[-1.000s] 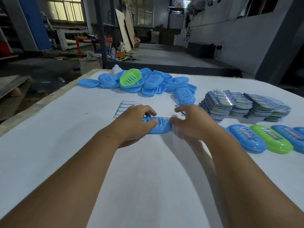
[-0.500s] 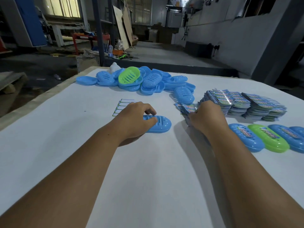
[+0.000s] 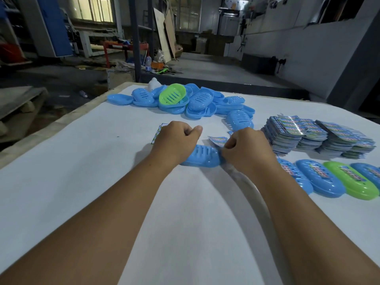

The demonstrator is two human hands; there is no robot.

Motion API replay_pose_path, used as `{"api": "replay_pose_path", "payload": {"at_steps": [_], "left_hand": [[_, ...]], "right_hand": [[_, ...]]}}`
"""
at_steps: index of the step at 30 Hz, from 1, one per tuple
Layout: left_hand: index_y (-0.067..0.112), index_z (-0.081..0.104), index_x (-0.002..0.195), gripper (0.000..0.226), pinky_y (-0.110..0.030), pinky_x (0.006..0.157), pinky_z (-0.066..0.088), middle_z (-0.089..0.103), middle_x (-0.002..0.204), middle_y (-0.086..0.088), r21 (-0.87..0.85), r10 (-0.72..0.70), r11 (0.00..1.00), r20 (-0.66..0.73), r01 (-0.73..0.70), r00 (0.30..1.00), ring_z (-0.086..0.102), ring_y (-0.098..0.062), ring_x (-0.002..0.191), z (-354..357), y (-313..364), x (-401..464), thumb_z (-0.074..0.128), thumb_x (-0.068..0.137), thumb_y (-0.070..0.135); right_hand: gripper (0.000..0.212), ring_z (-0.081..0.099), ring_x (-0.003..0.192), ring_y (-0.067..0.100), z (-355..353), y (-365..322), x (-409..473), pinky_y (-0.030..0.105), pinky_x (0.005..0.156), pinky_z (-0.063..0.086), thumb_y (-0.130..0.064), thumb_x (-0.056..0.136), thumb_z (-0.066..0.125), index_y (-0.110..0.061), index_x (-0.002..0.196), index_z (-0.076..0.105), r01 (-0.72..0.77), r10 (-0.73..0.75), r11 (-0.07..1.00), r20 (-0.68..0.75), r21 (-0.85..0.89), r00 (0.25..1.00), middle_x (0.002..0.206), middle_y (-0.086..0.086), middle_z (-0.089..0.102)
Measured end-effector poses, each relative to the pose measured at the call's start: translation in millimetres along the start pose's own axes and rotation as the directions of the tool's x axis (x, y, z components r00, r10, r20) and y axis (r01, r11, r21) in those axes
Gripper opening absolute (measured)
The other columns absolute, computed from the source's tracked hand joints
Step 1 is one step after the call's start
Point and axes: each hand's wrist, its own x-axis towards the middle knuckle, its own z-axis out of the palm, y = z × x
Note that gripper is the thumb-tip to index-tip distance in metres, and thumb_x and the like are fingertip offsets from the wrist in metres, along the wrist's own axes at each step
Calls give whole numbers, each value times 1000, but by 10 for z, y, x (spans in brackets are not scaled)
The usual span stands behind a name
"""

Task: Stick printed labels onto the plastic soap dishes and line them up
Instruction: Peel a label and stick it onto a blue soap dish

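We're steadying blue soap dish [image 3: 202, 158] with curled left hand [image 3: 175, 144], right hand [image 3: 245, 150] pinching printed label [image 3: 218, 140] just above dish's right end

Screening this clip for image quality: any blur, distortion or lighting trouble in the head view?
Head view: wide-angle bending curves the table edges; slight motion smear beside the right hand; the blue dish and label stacks stay sharp; background dim, windows bright; no glare.
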Motion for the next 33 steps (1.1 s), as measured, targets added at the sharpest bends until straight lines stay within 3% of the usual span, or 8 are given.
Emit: {"api": "replay_pose_path", "payload": {"at_steps": [6,12,15,18,21,24,29,33], "left_hand": [[15,74,79,43,-36,76,54,72,75,2,30,15,999,39,-16,999,66,-21,81,36,7,-8,58,94,52],[5,73,78,45,-38,73,53,72,78,-10,-152,-74,985,25,77,997,65,-23,75,22,26,48,61,91,47],[12,71,68,23,-27,64,44,69,63,5,-262,-139,954,35,144,990,58,-9,55,-20,9,95,65,85,27],[20,71,71,16,-28,71,50,70,73,12,-300,-141,942,43,147,989,64,-12,74,-46,-7,121,67,85,28],[21,72,73,14,-21,58,47,69,69,12,-362,-76,928,60,93,995,59,0,61,-53,20,102,70,86,27],[16,74,75,15,-14,46,43,72,73,-2,-395,-21,916,119,67,993,50,3,47,-38,59,57,72,86,25],[14,76,78,19,-17,47,48,74,75,2,-363,0,930,168,62,986,57,2,53,-48,101,12,72,89,30],[17,73,73,25,-13,40,39,69,66,4,-376,1,926,114,42,993,50,3,43,-82,109,28,69,91,34]], "right_hand": [[22,56,51,2,36,12,1,17,44,37,-29,78,79,-16,62,71,-59,69,964,-30,260,997,55,-8,66],[23,53,53,-3,24,-168,-105,14,45,30,-43,79,81,-31,64,68,184,-152,935,-127,304,980,55,-35,54],[17,53,59,-5,69,-200,-141,10,53,36,-40,75,85,-30,69,73,251,-238,917,-81,310,968,59,-33,56],[24,56,68,-4,88,-195,-153,8,60,39,-53,73,83,-31,78,76,274,-271,897,-59,346,961,73,-19,66],[25,58,76,0,85,-171,-108,9,64,40,-54,80,76,-31,90,74,246,-202,881,-148,405,968,91,-16,67],[20,64,80,3,52,-134,-34,25,70,50,-41,89,73,-26,97,63,108,-4,854,-201,510,980,96,-12,68],[23,75,80,17,-22,-104,-1,37,69,60,-16,93,72,-23,87,51,-16,138,590,-81,807,987,89,10,75],[18,70,64,1,-32,-97,5,18,47,49,-17,94,70,-27,96,55,15,118,599,-107,801,987,78,-4,76]]}}
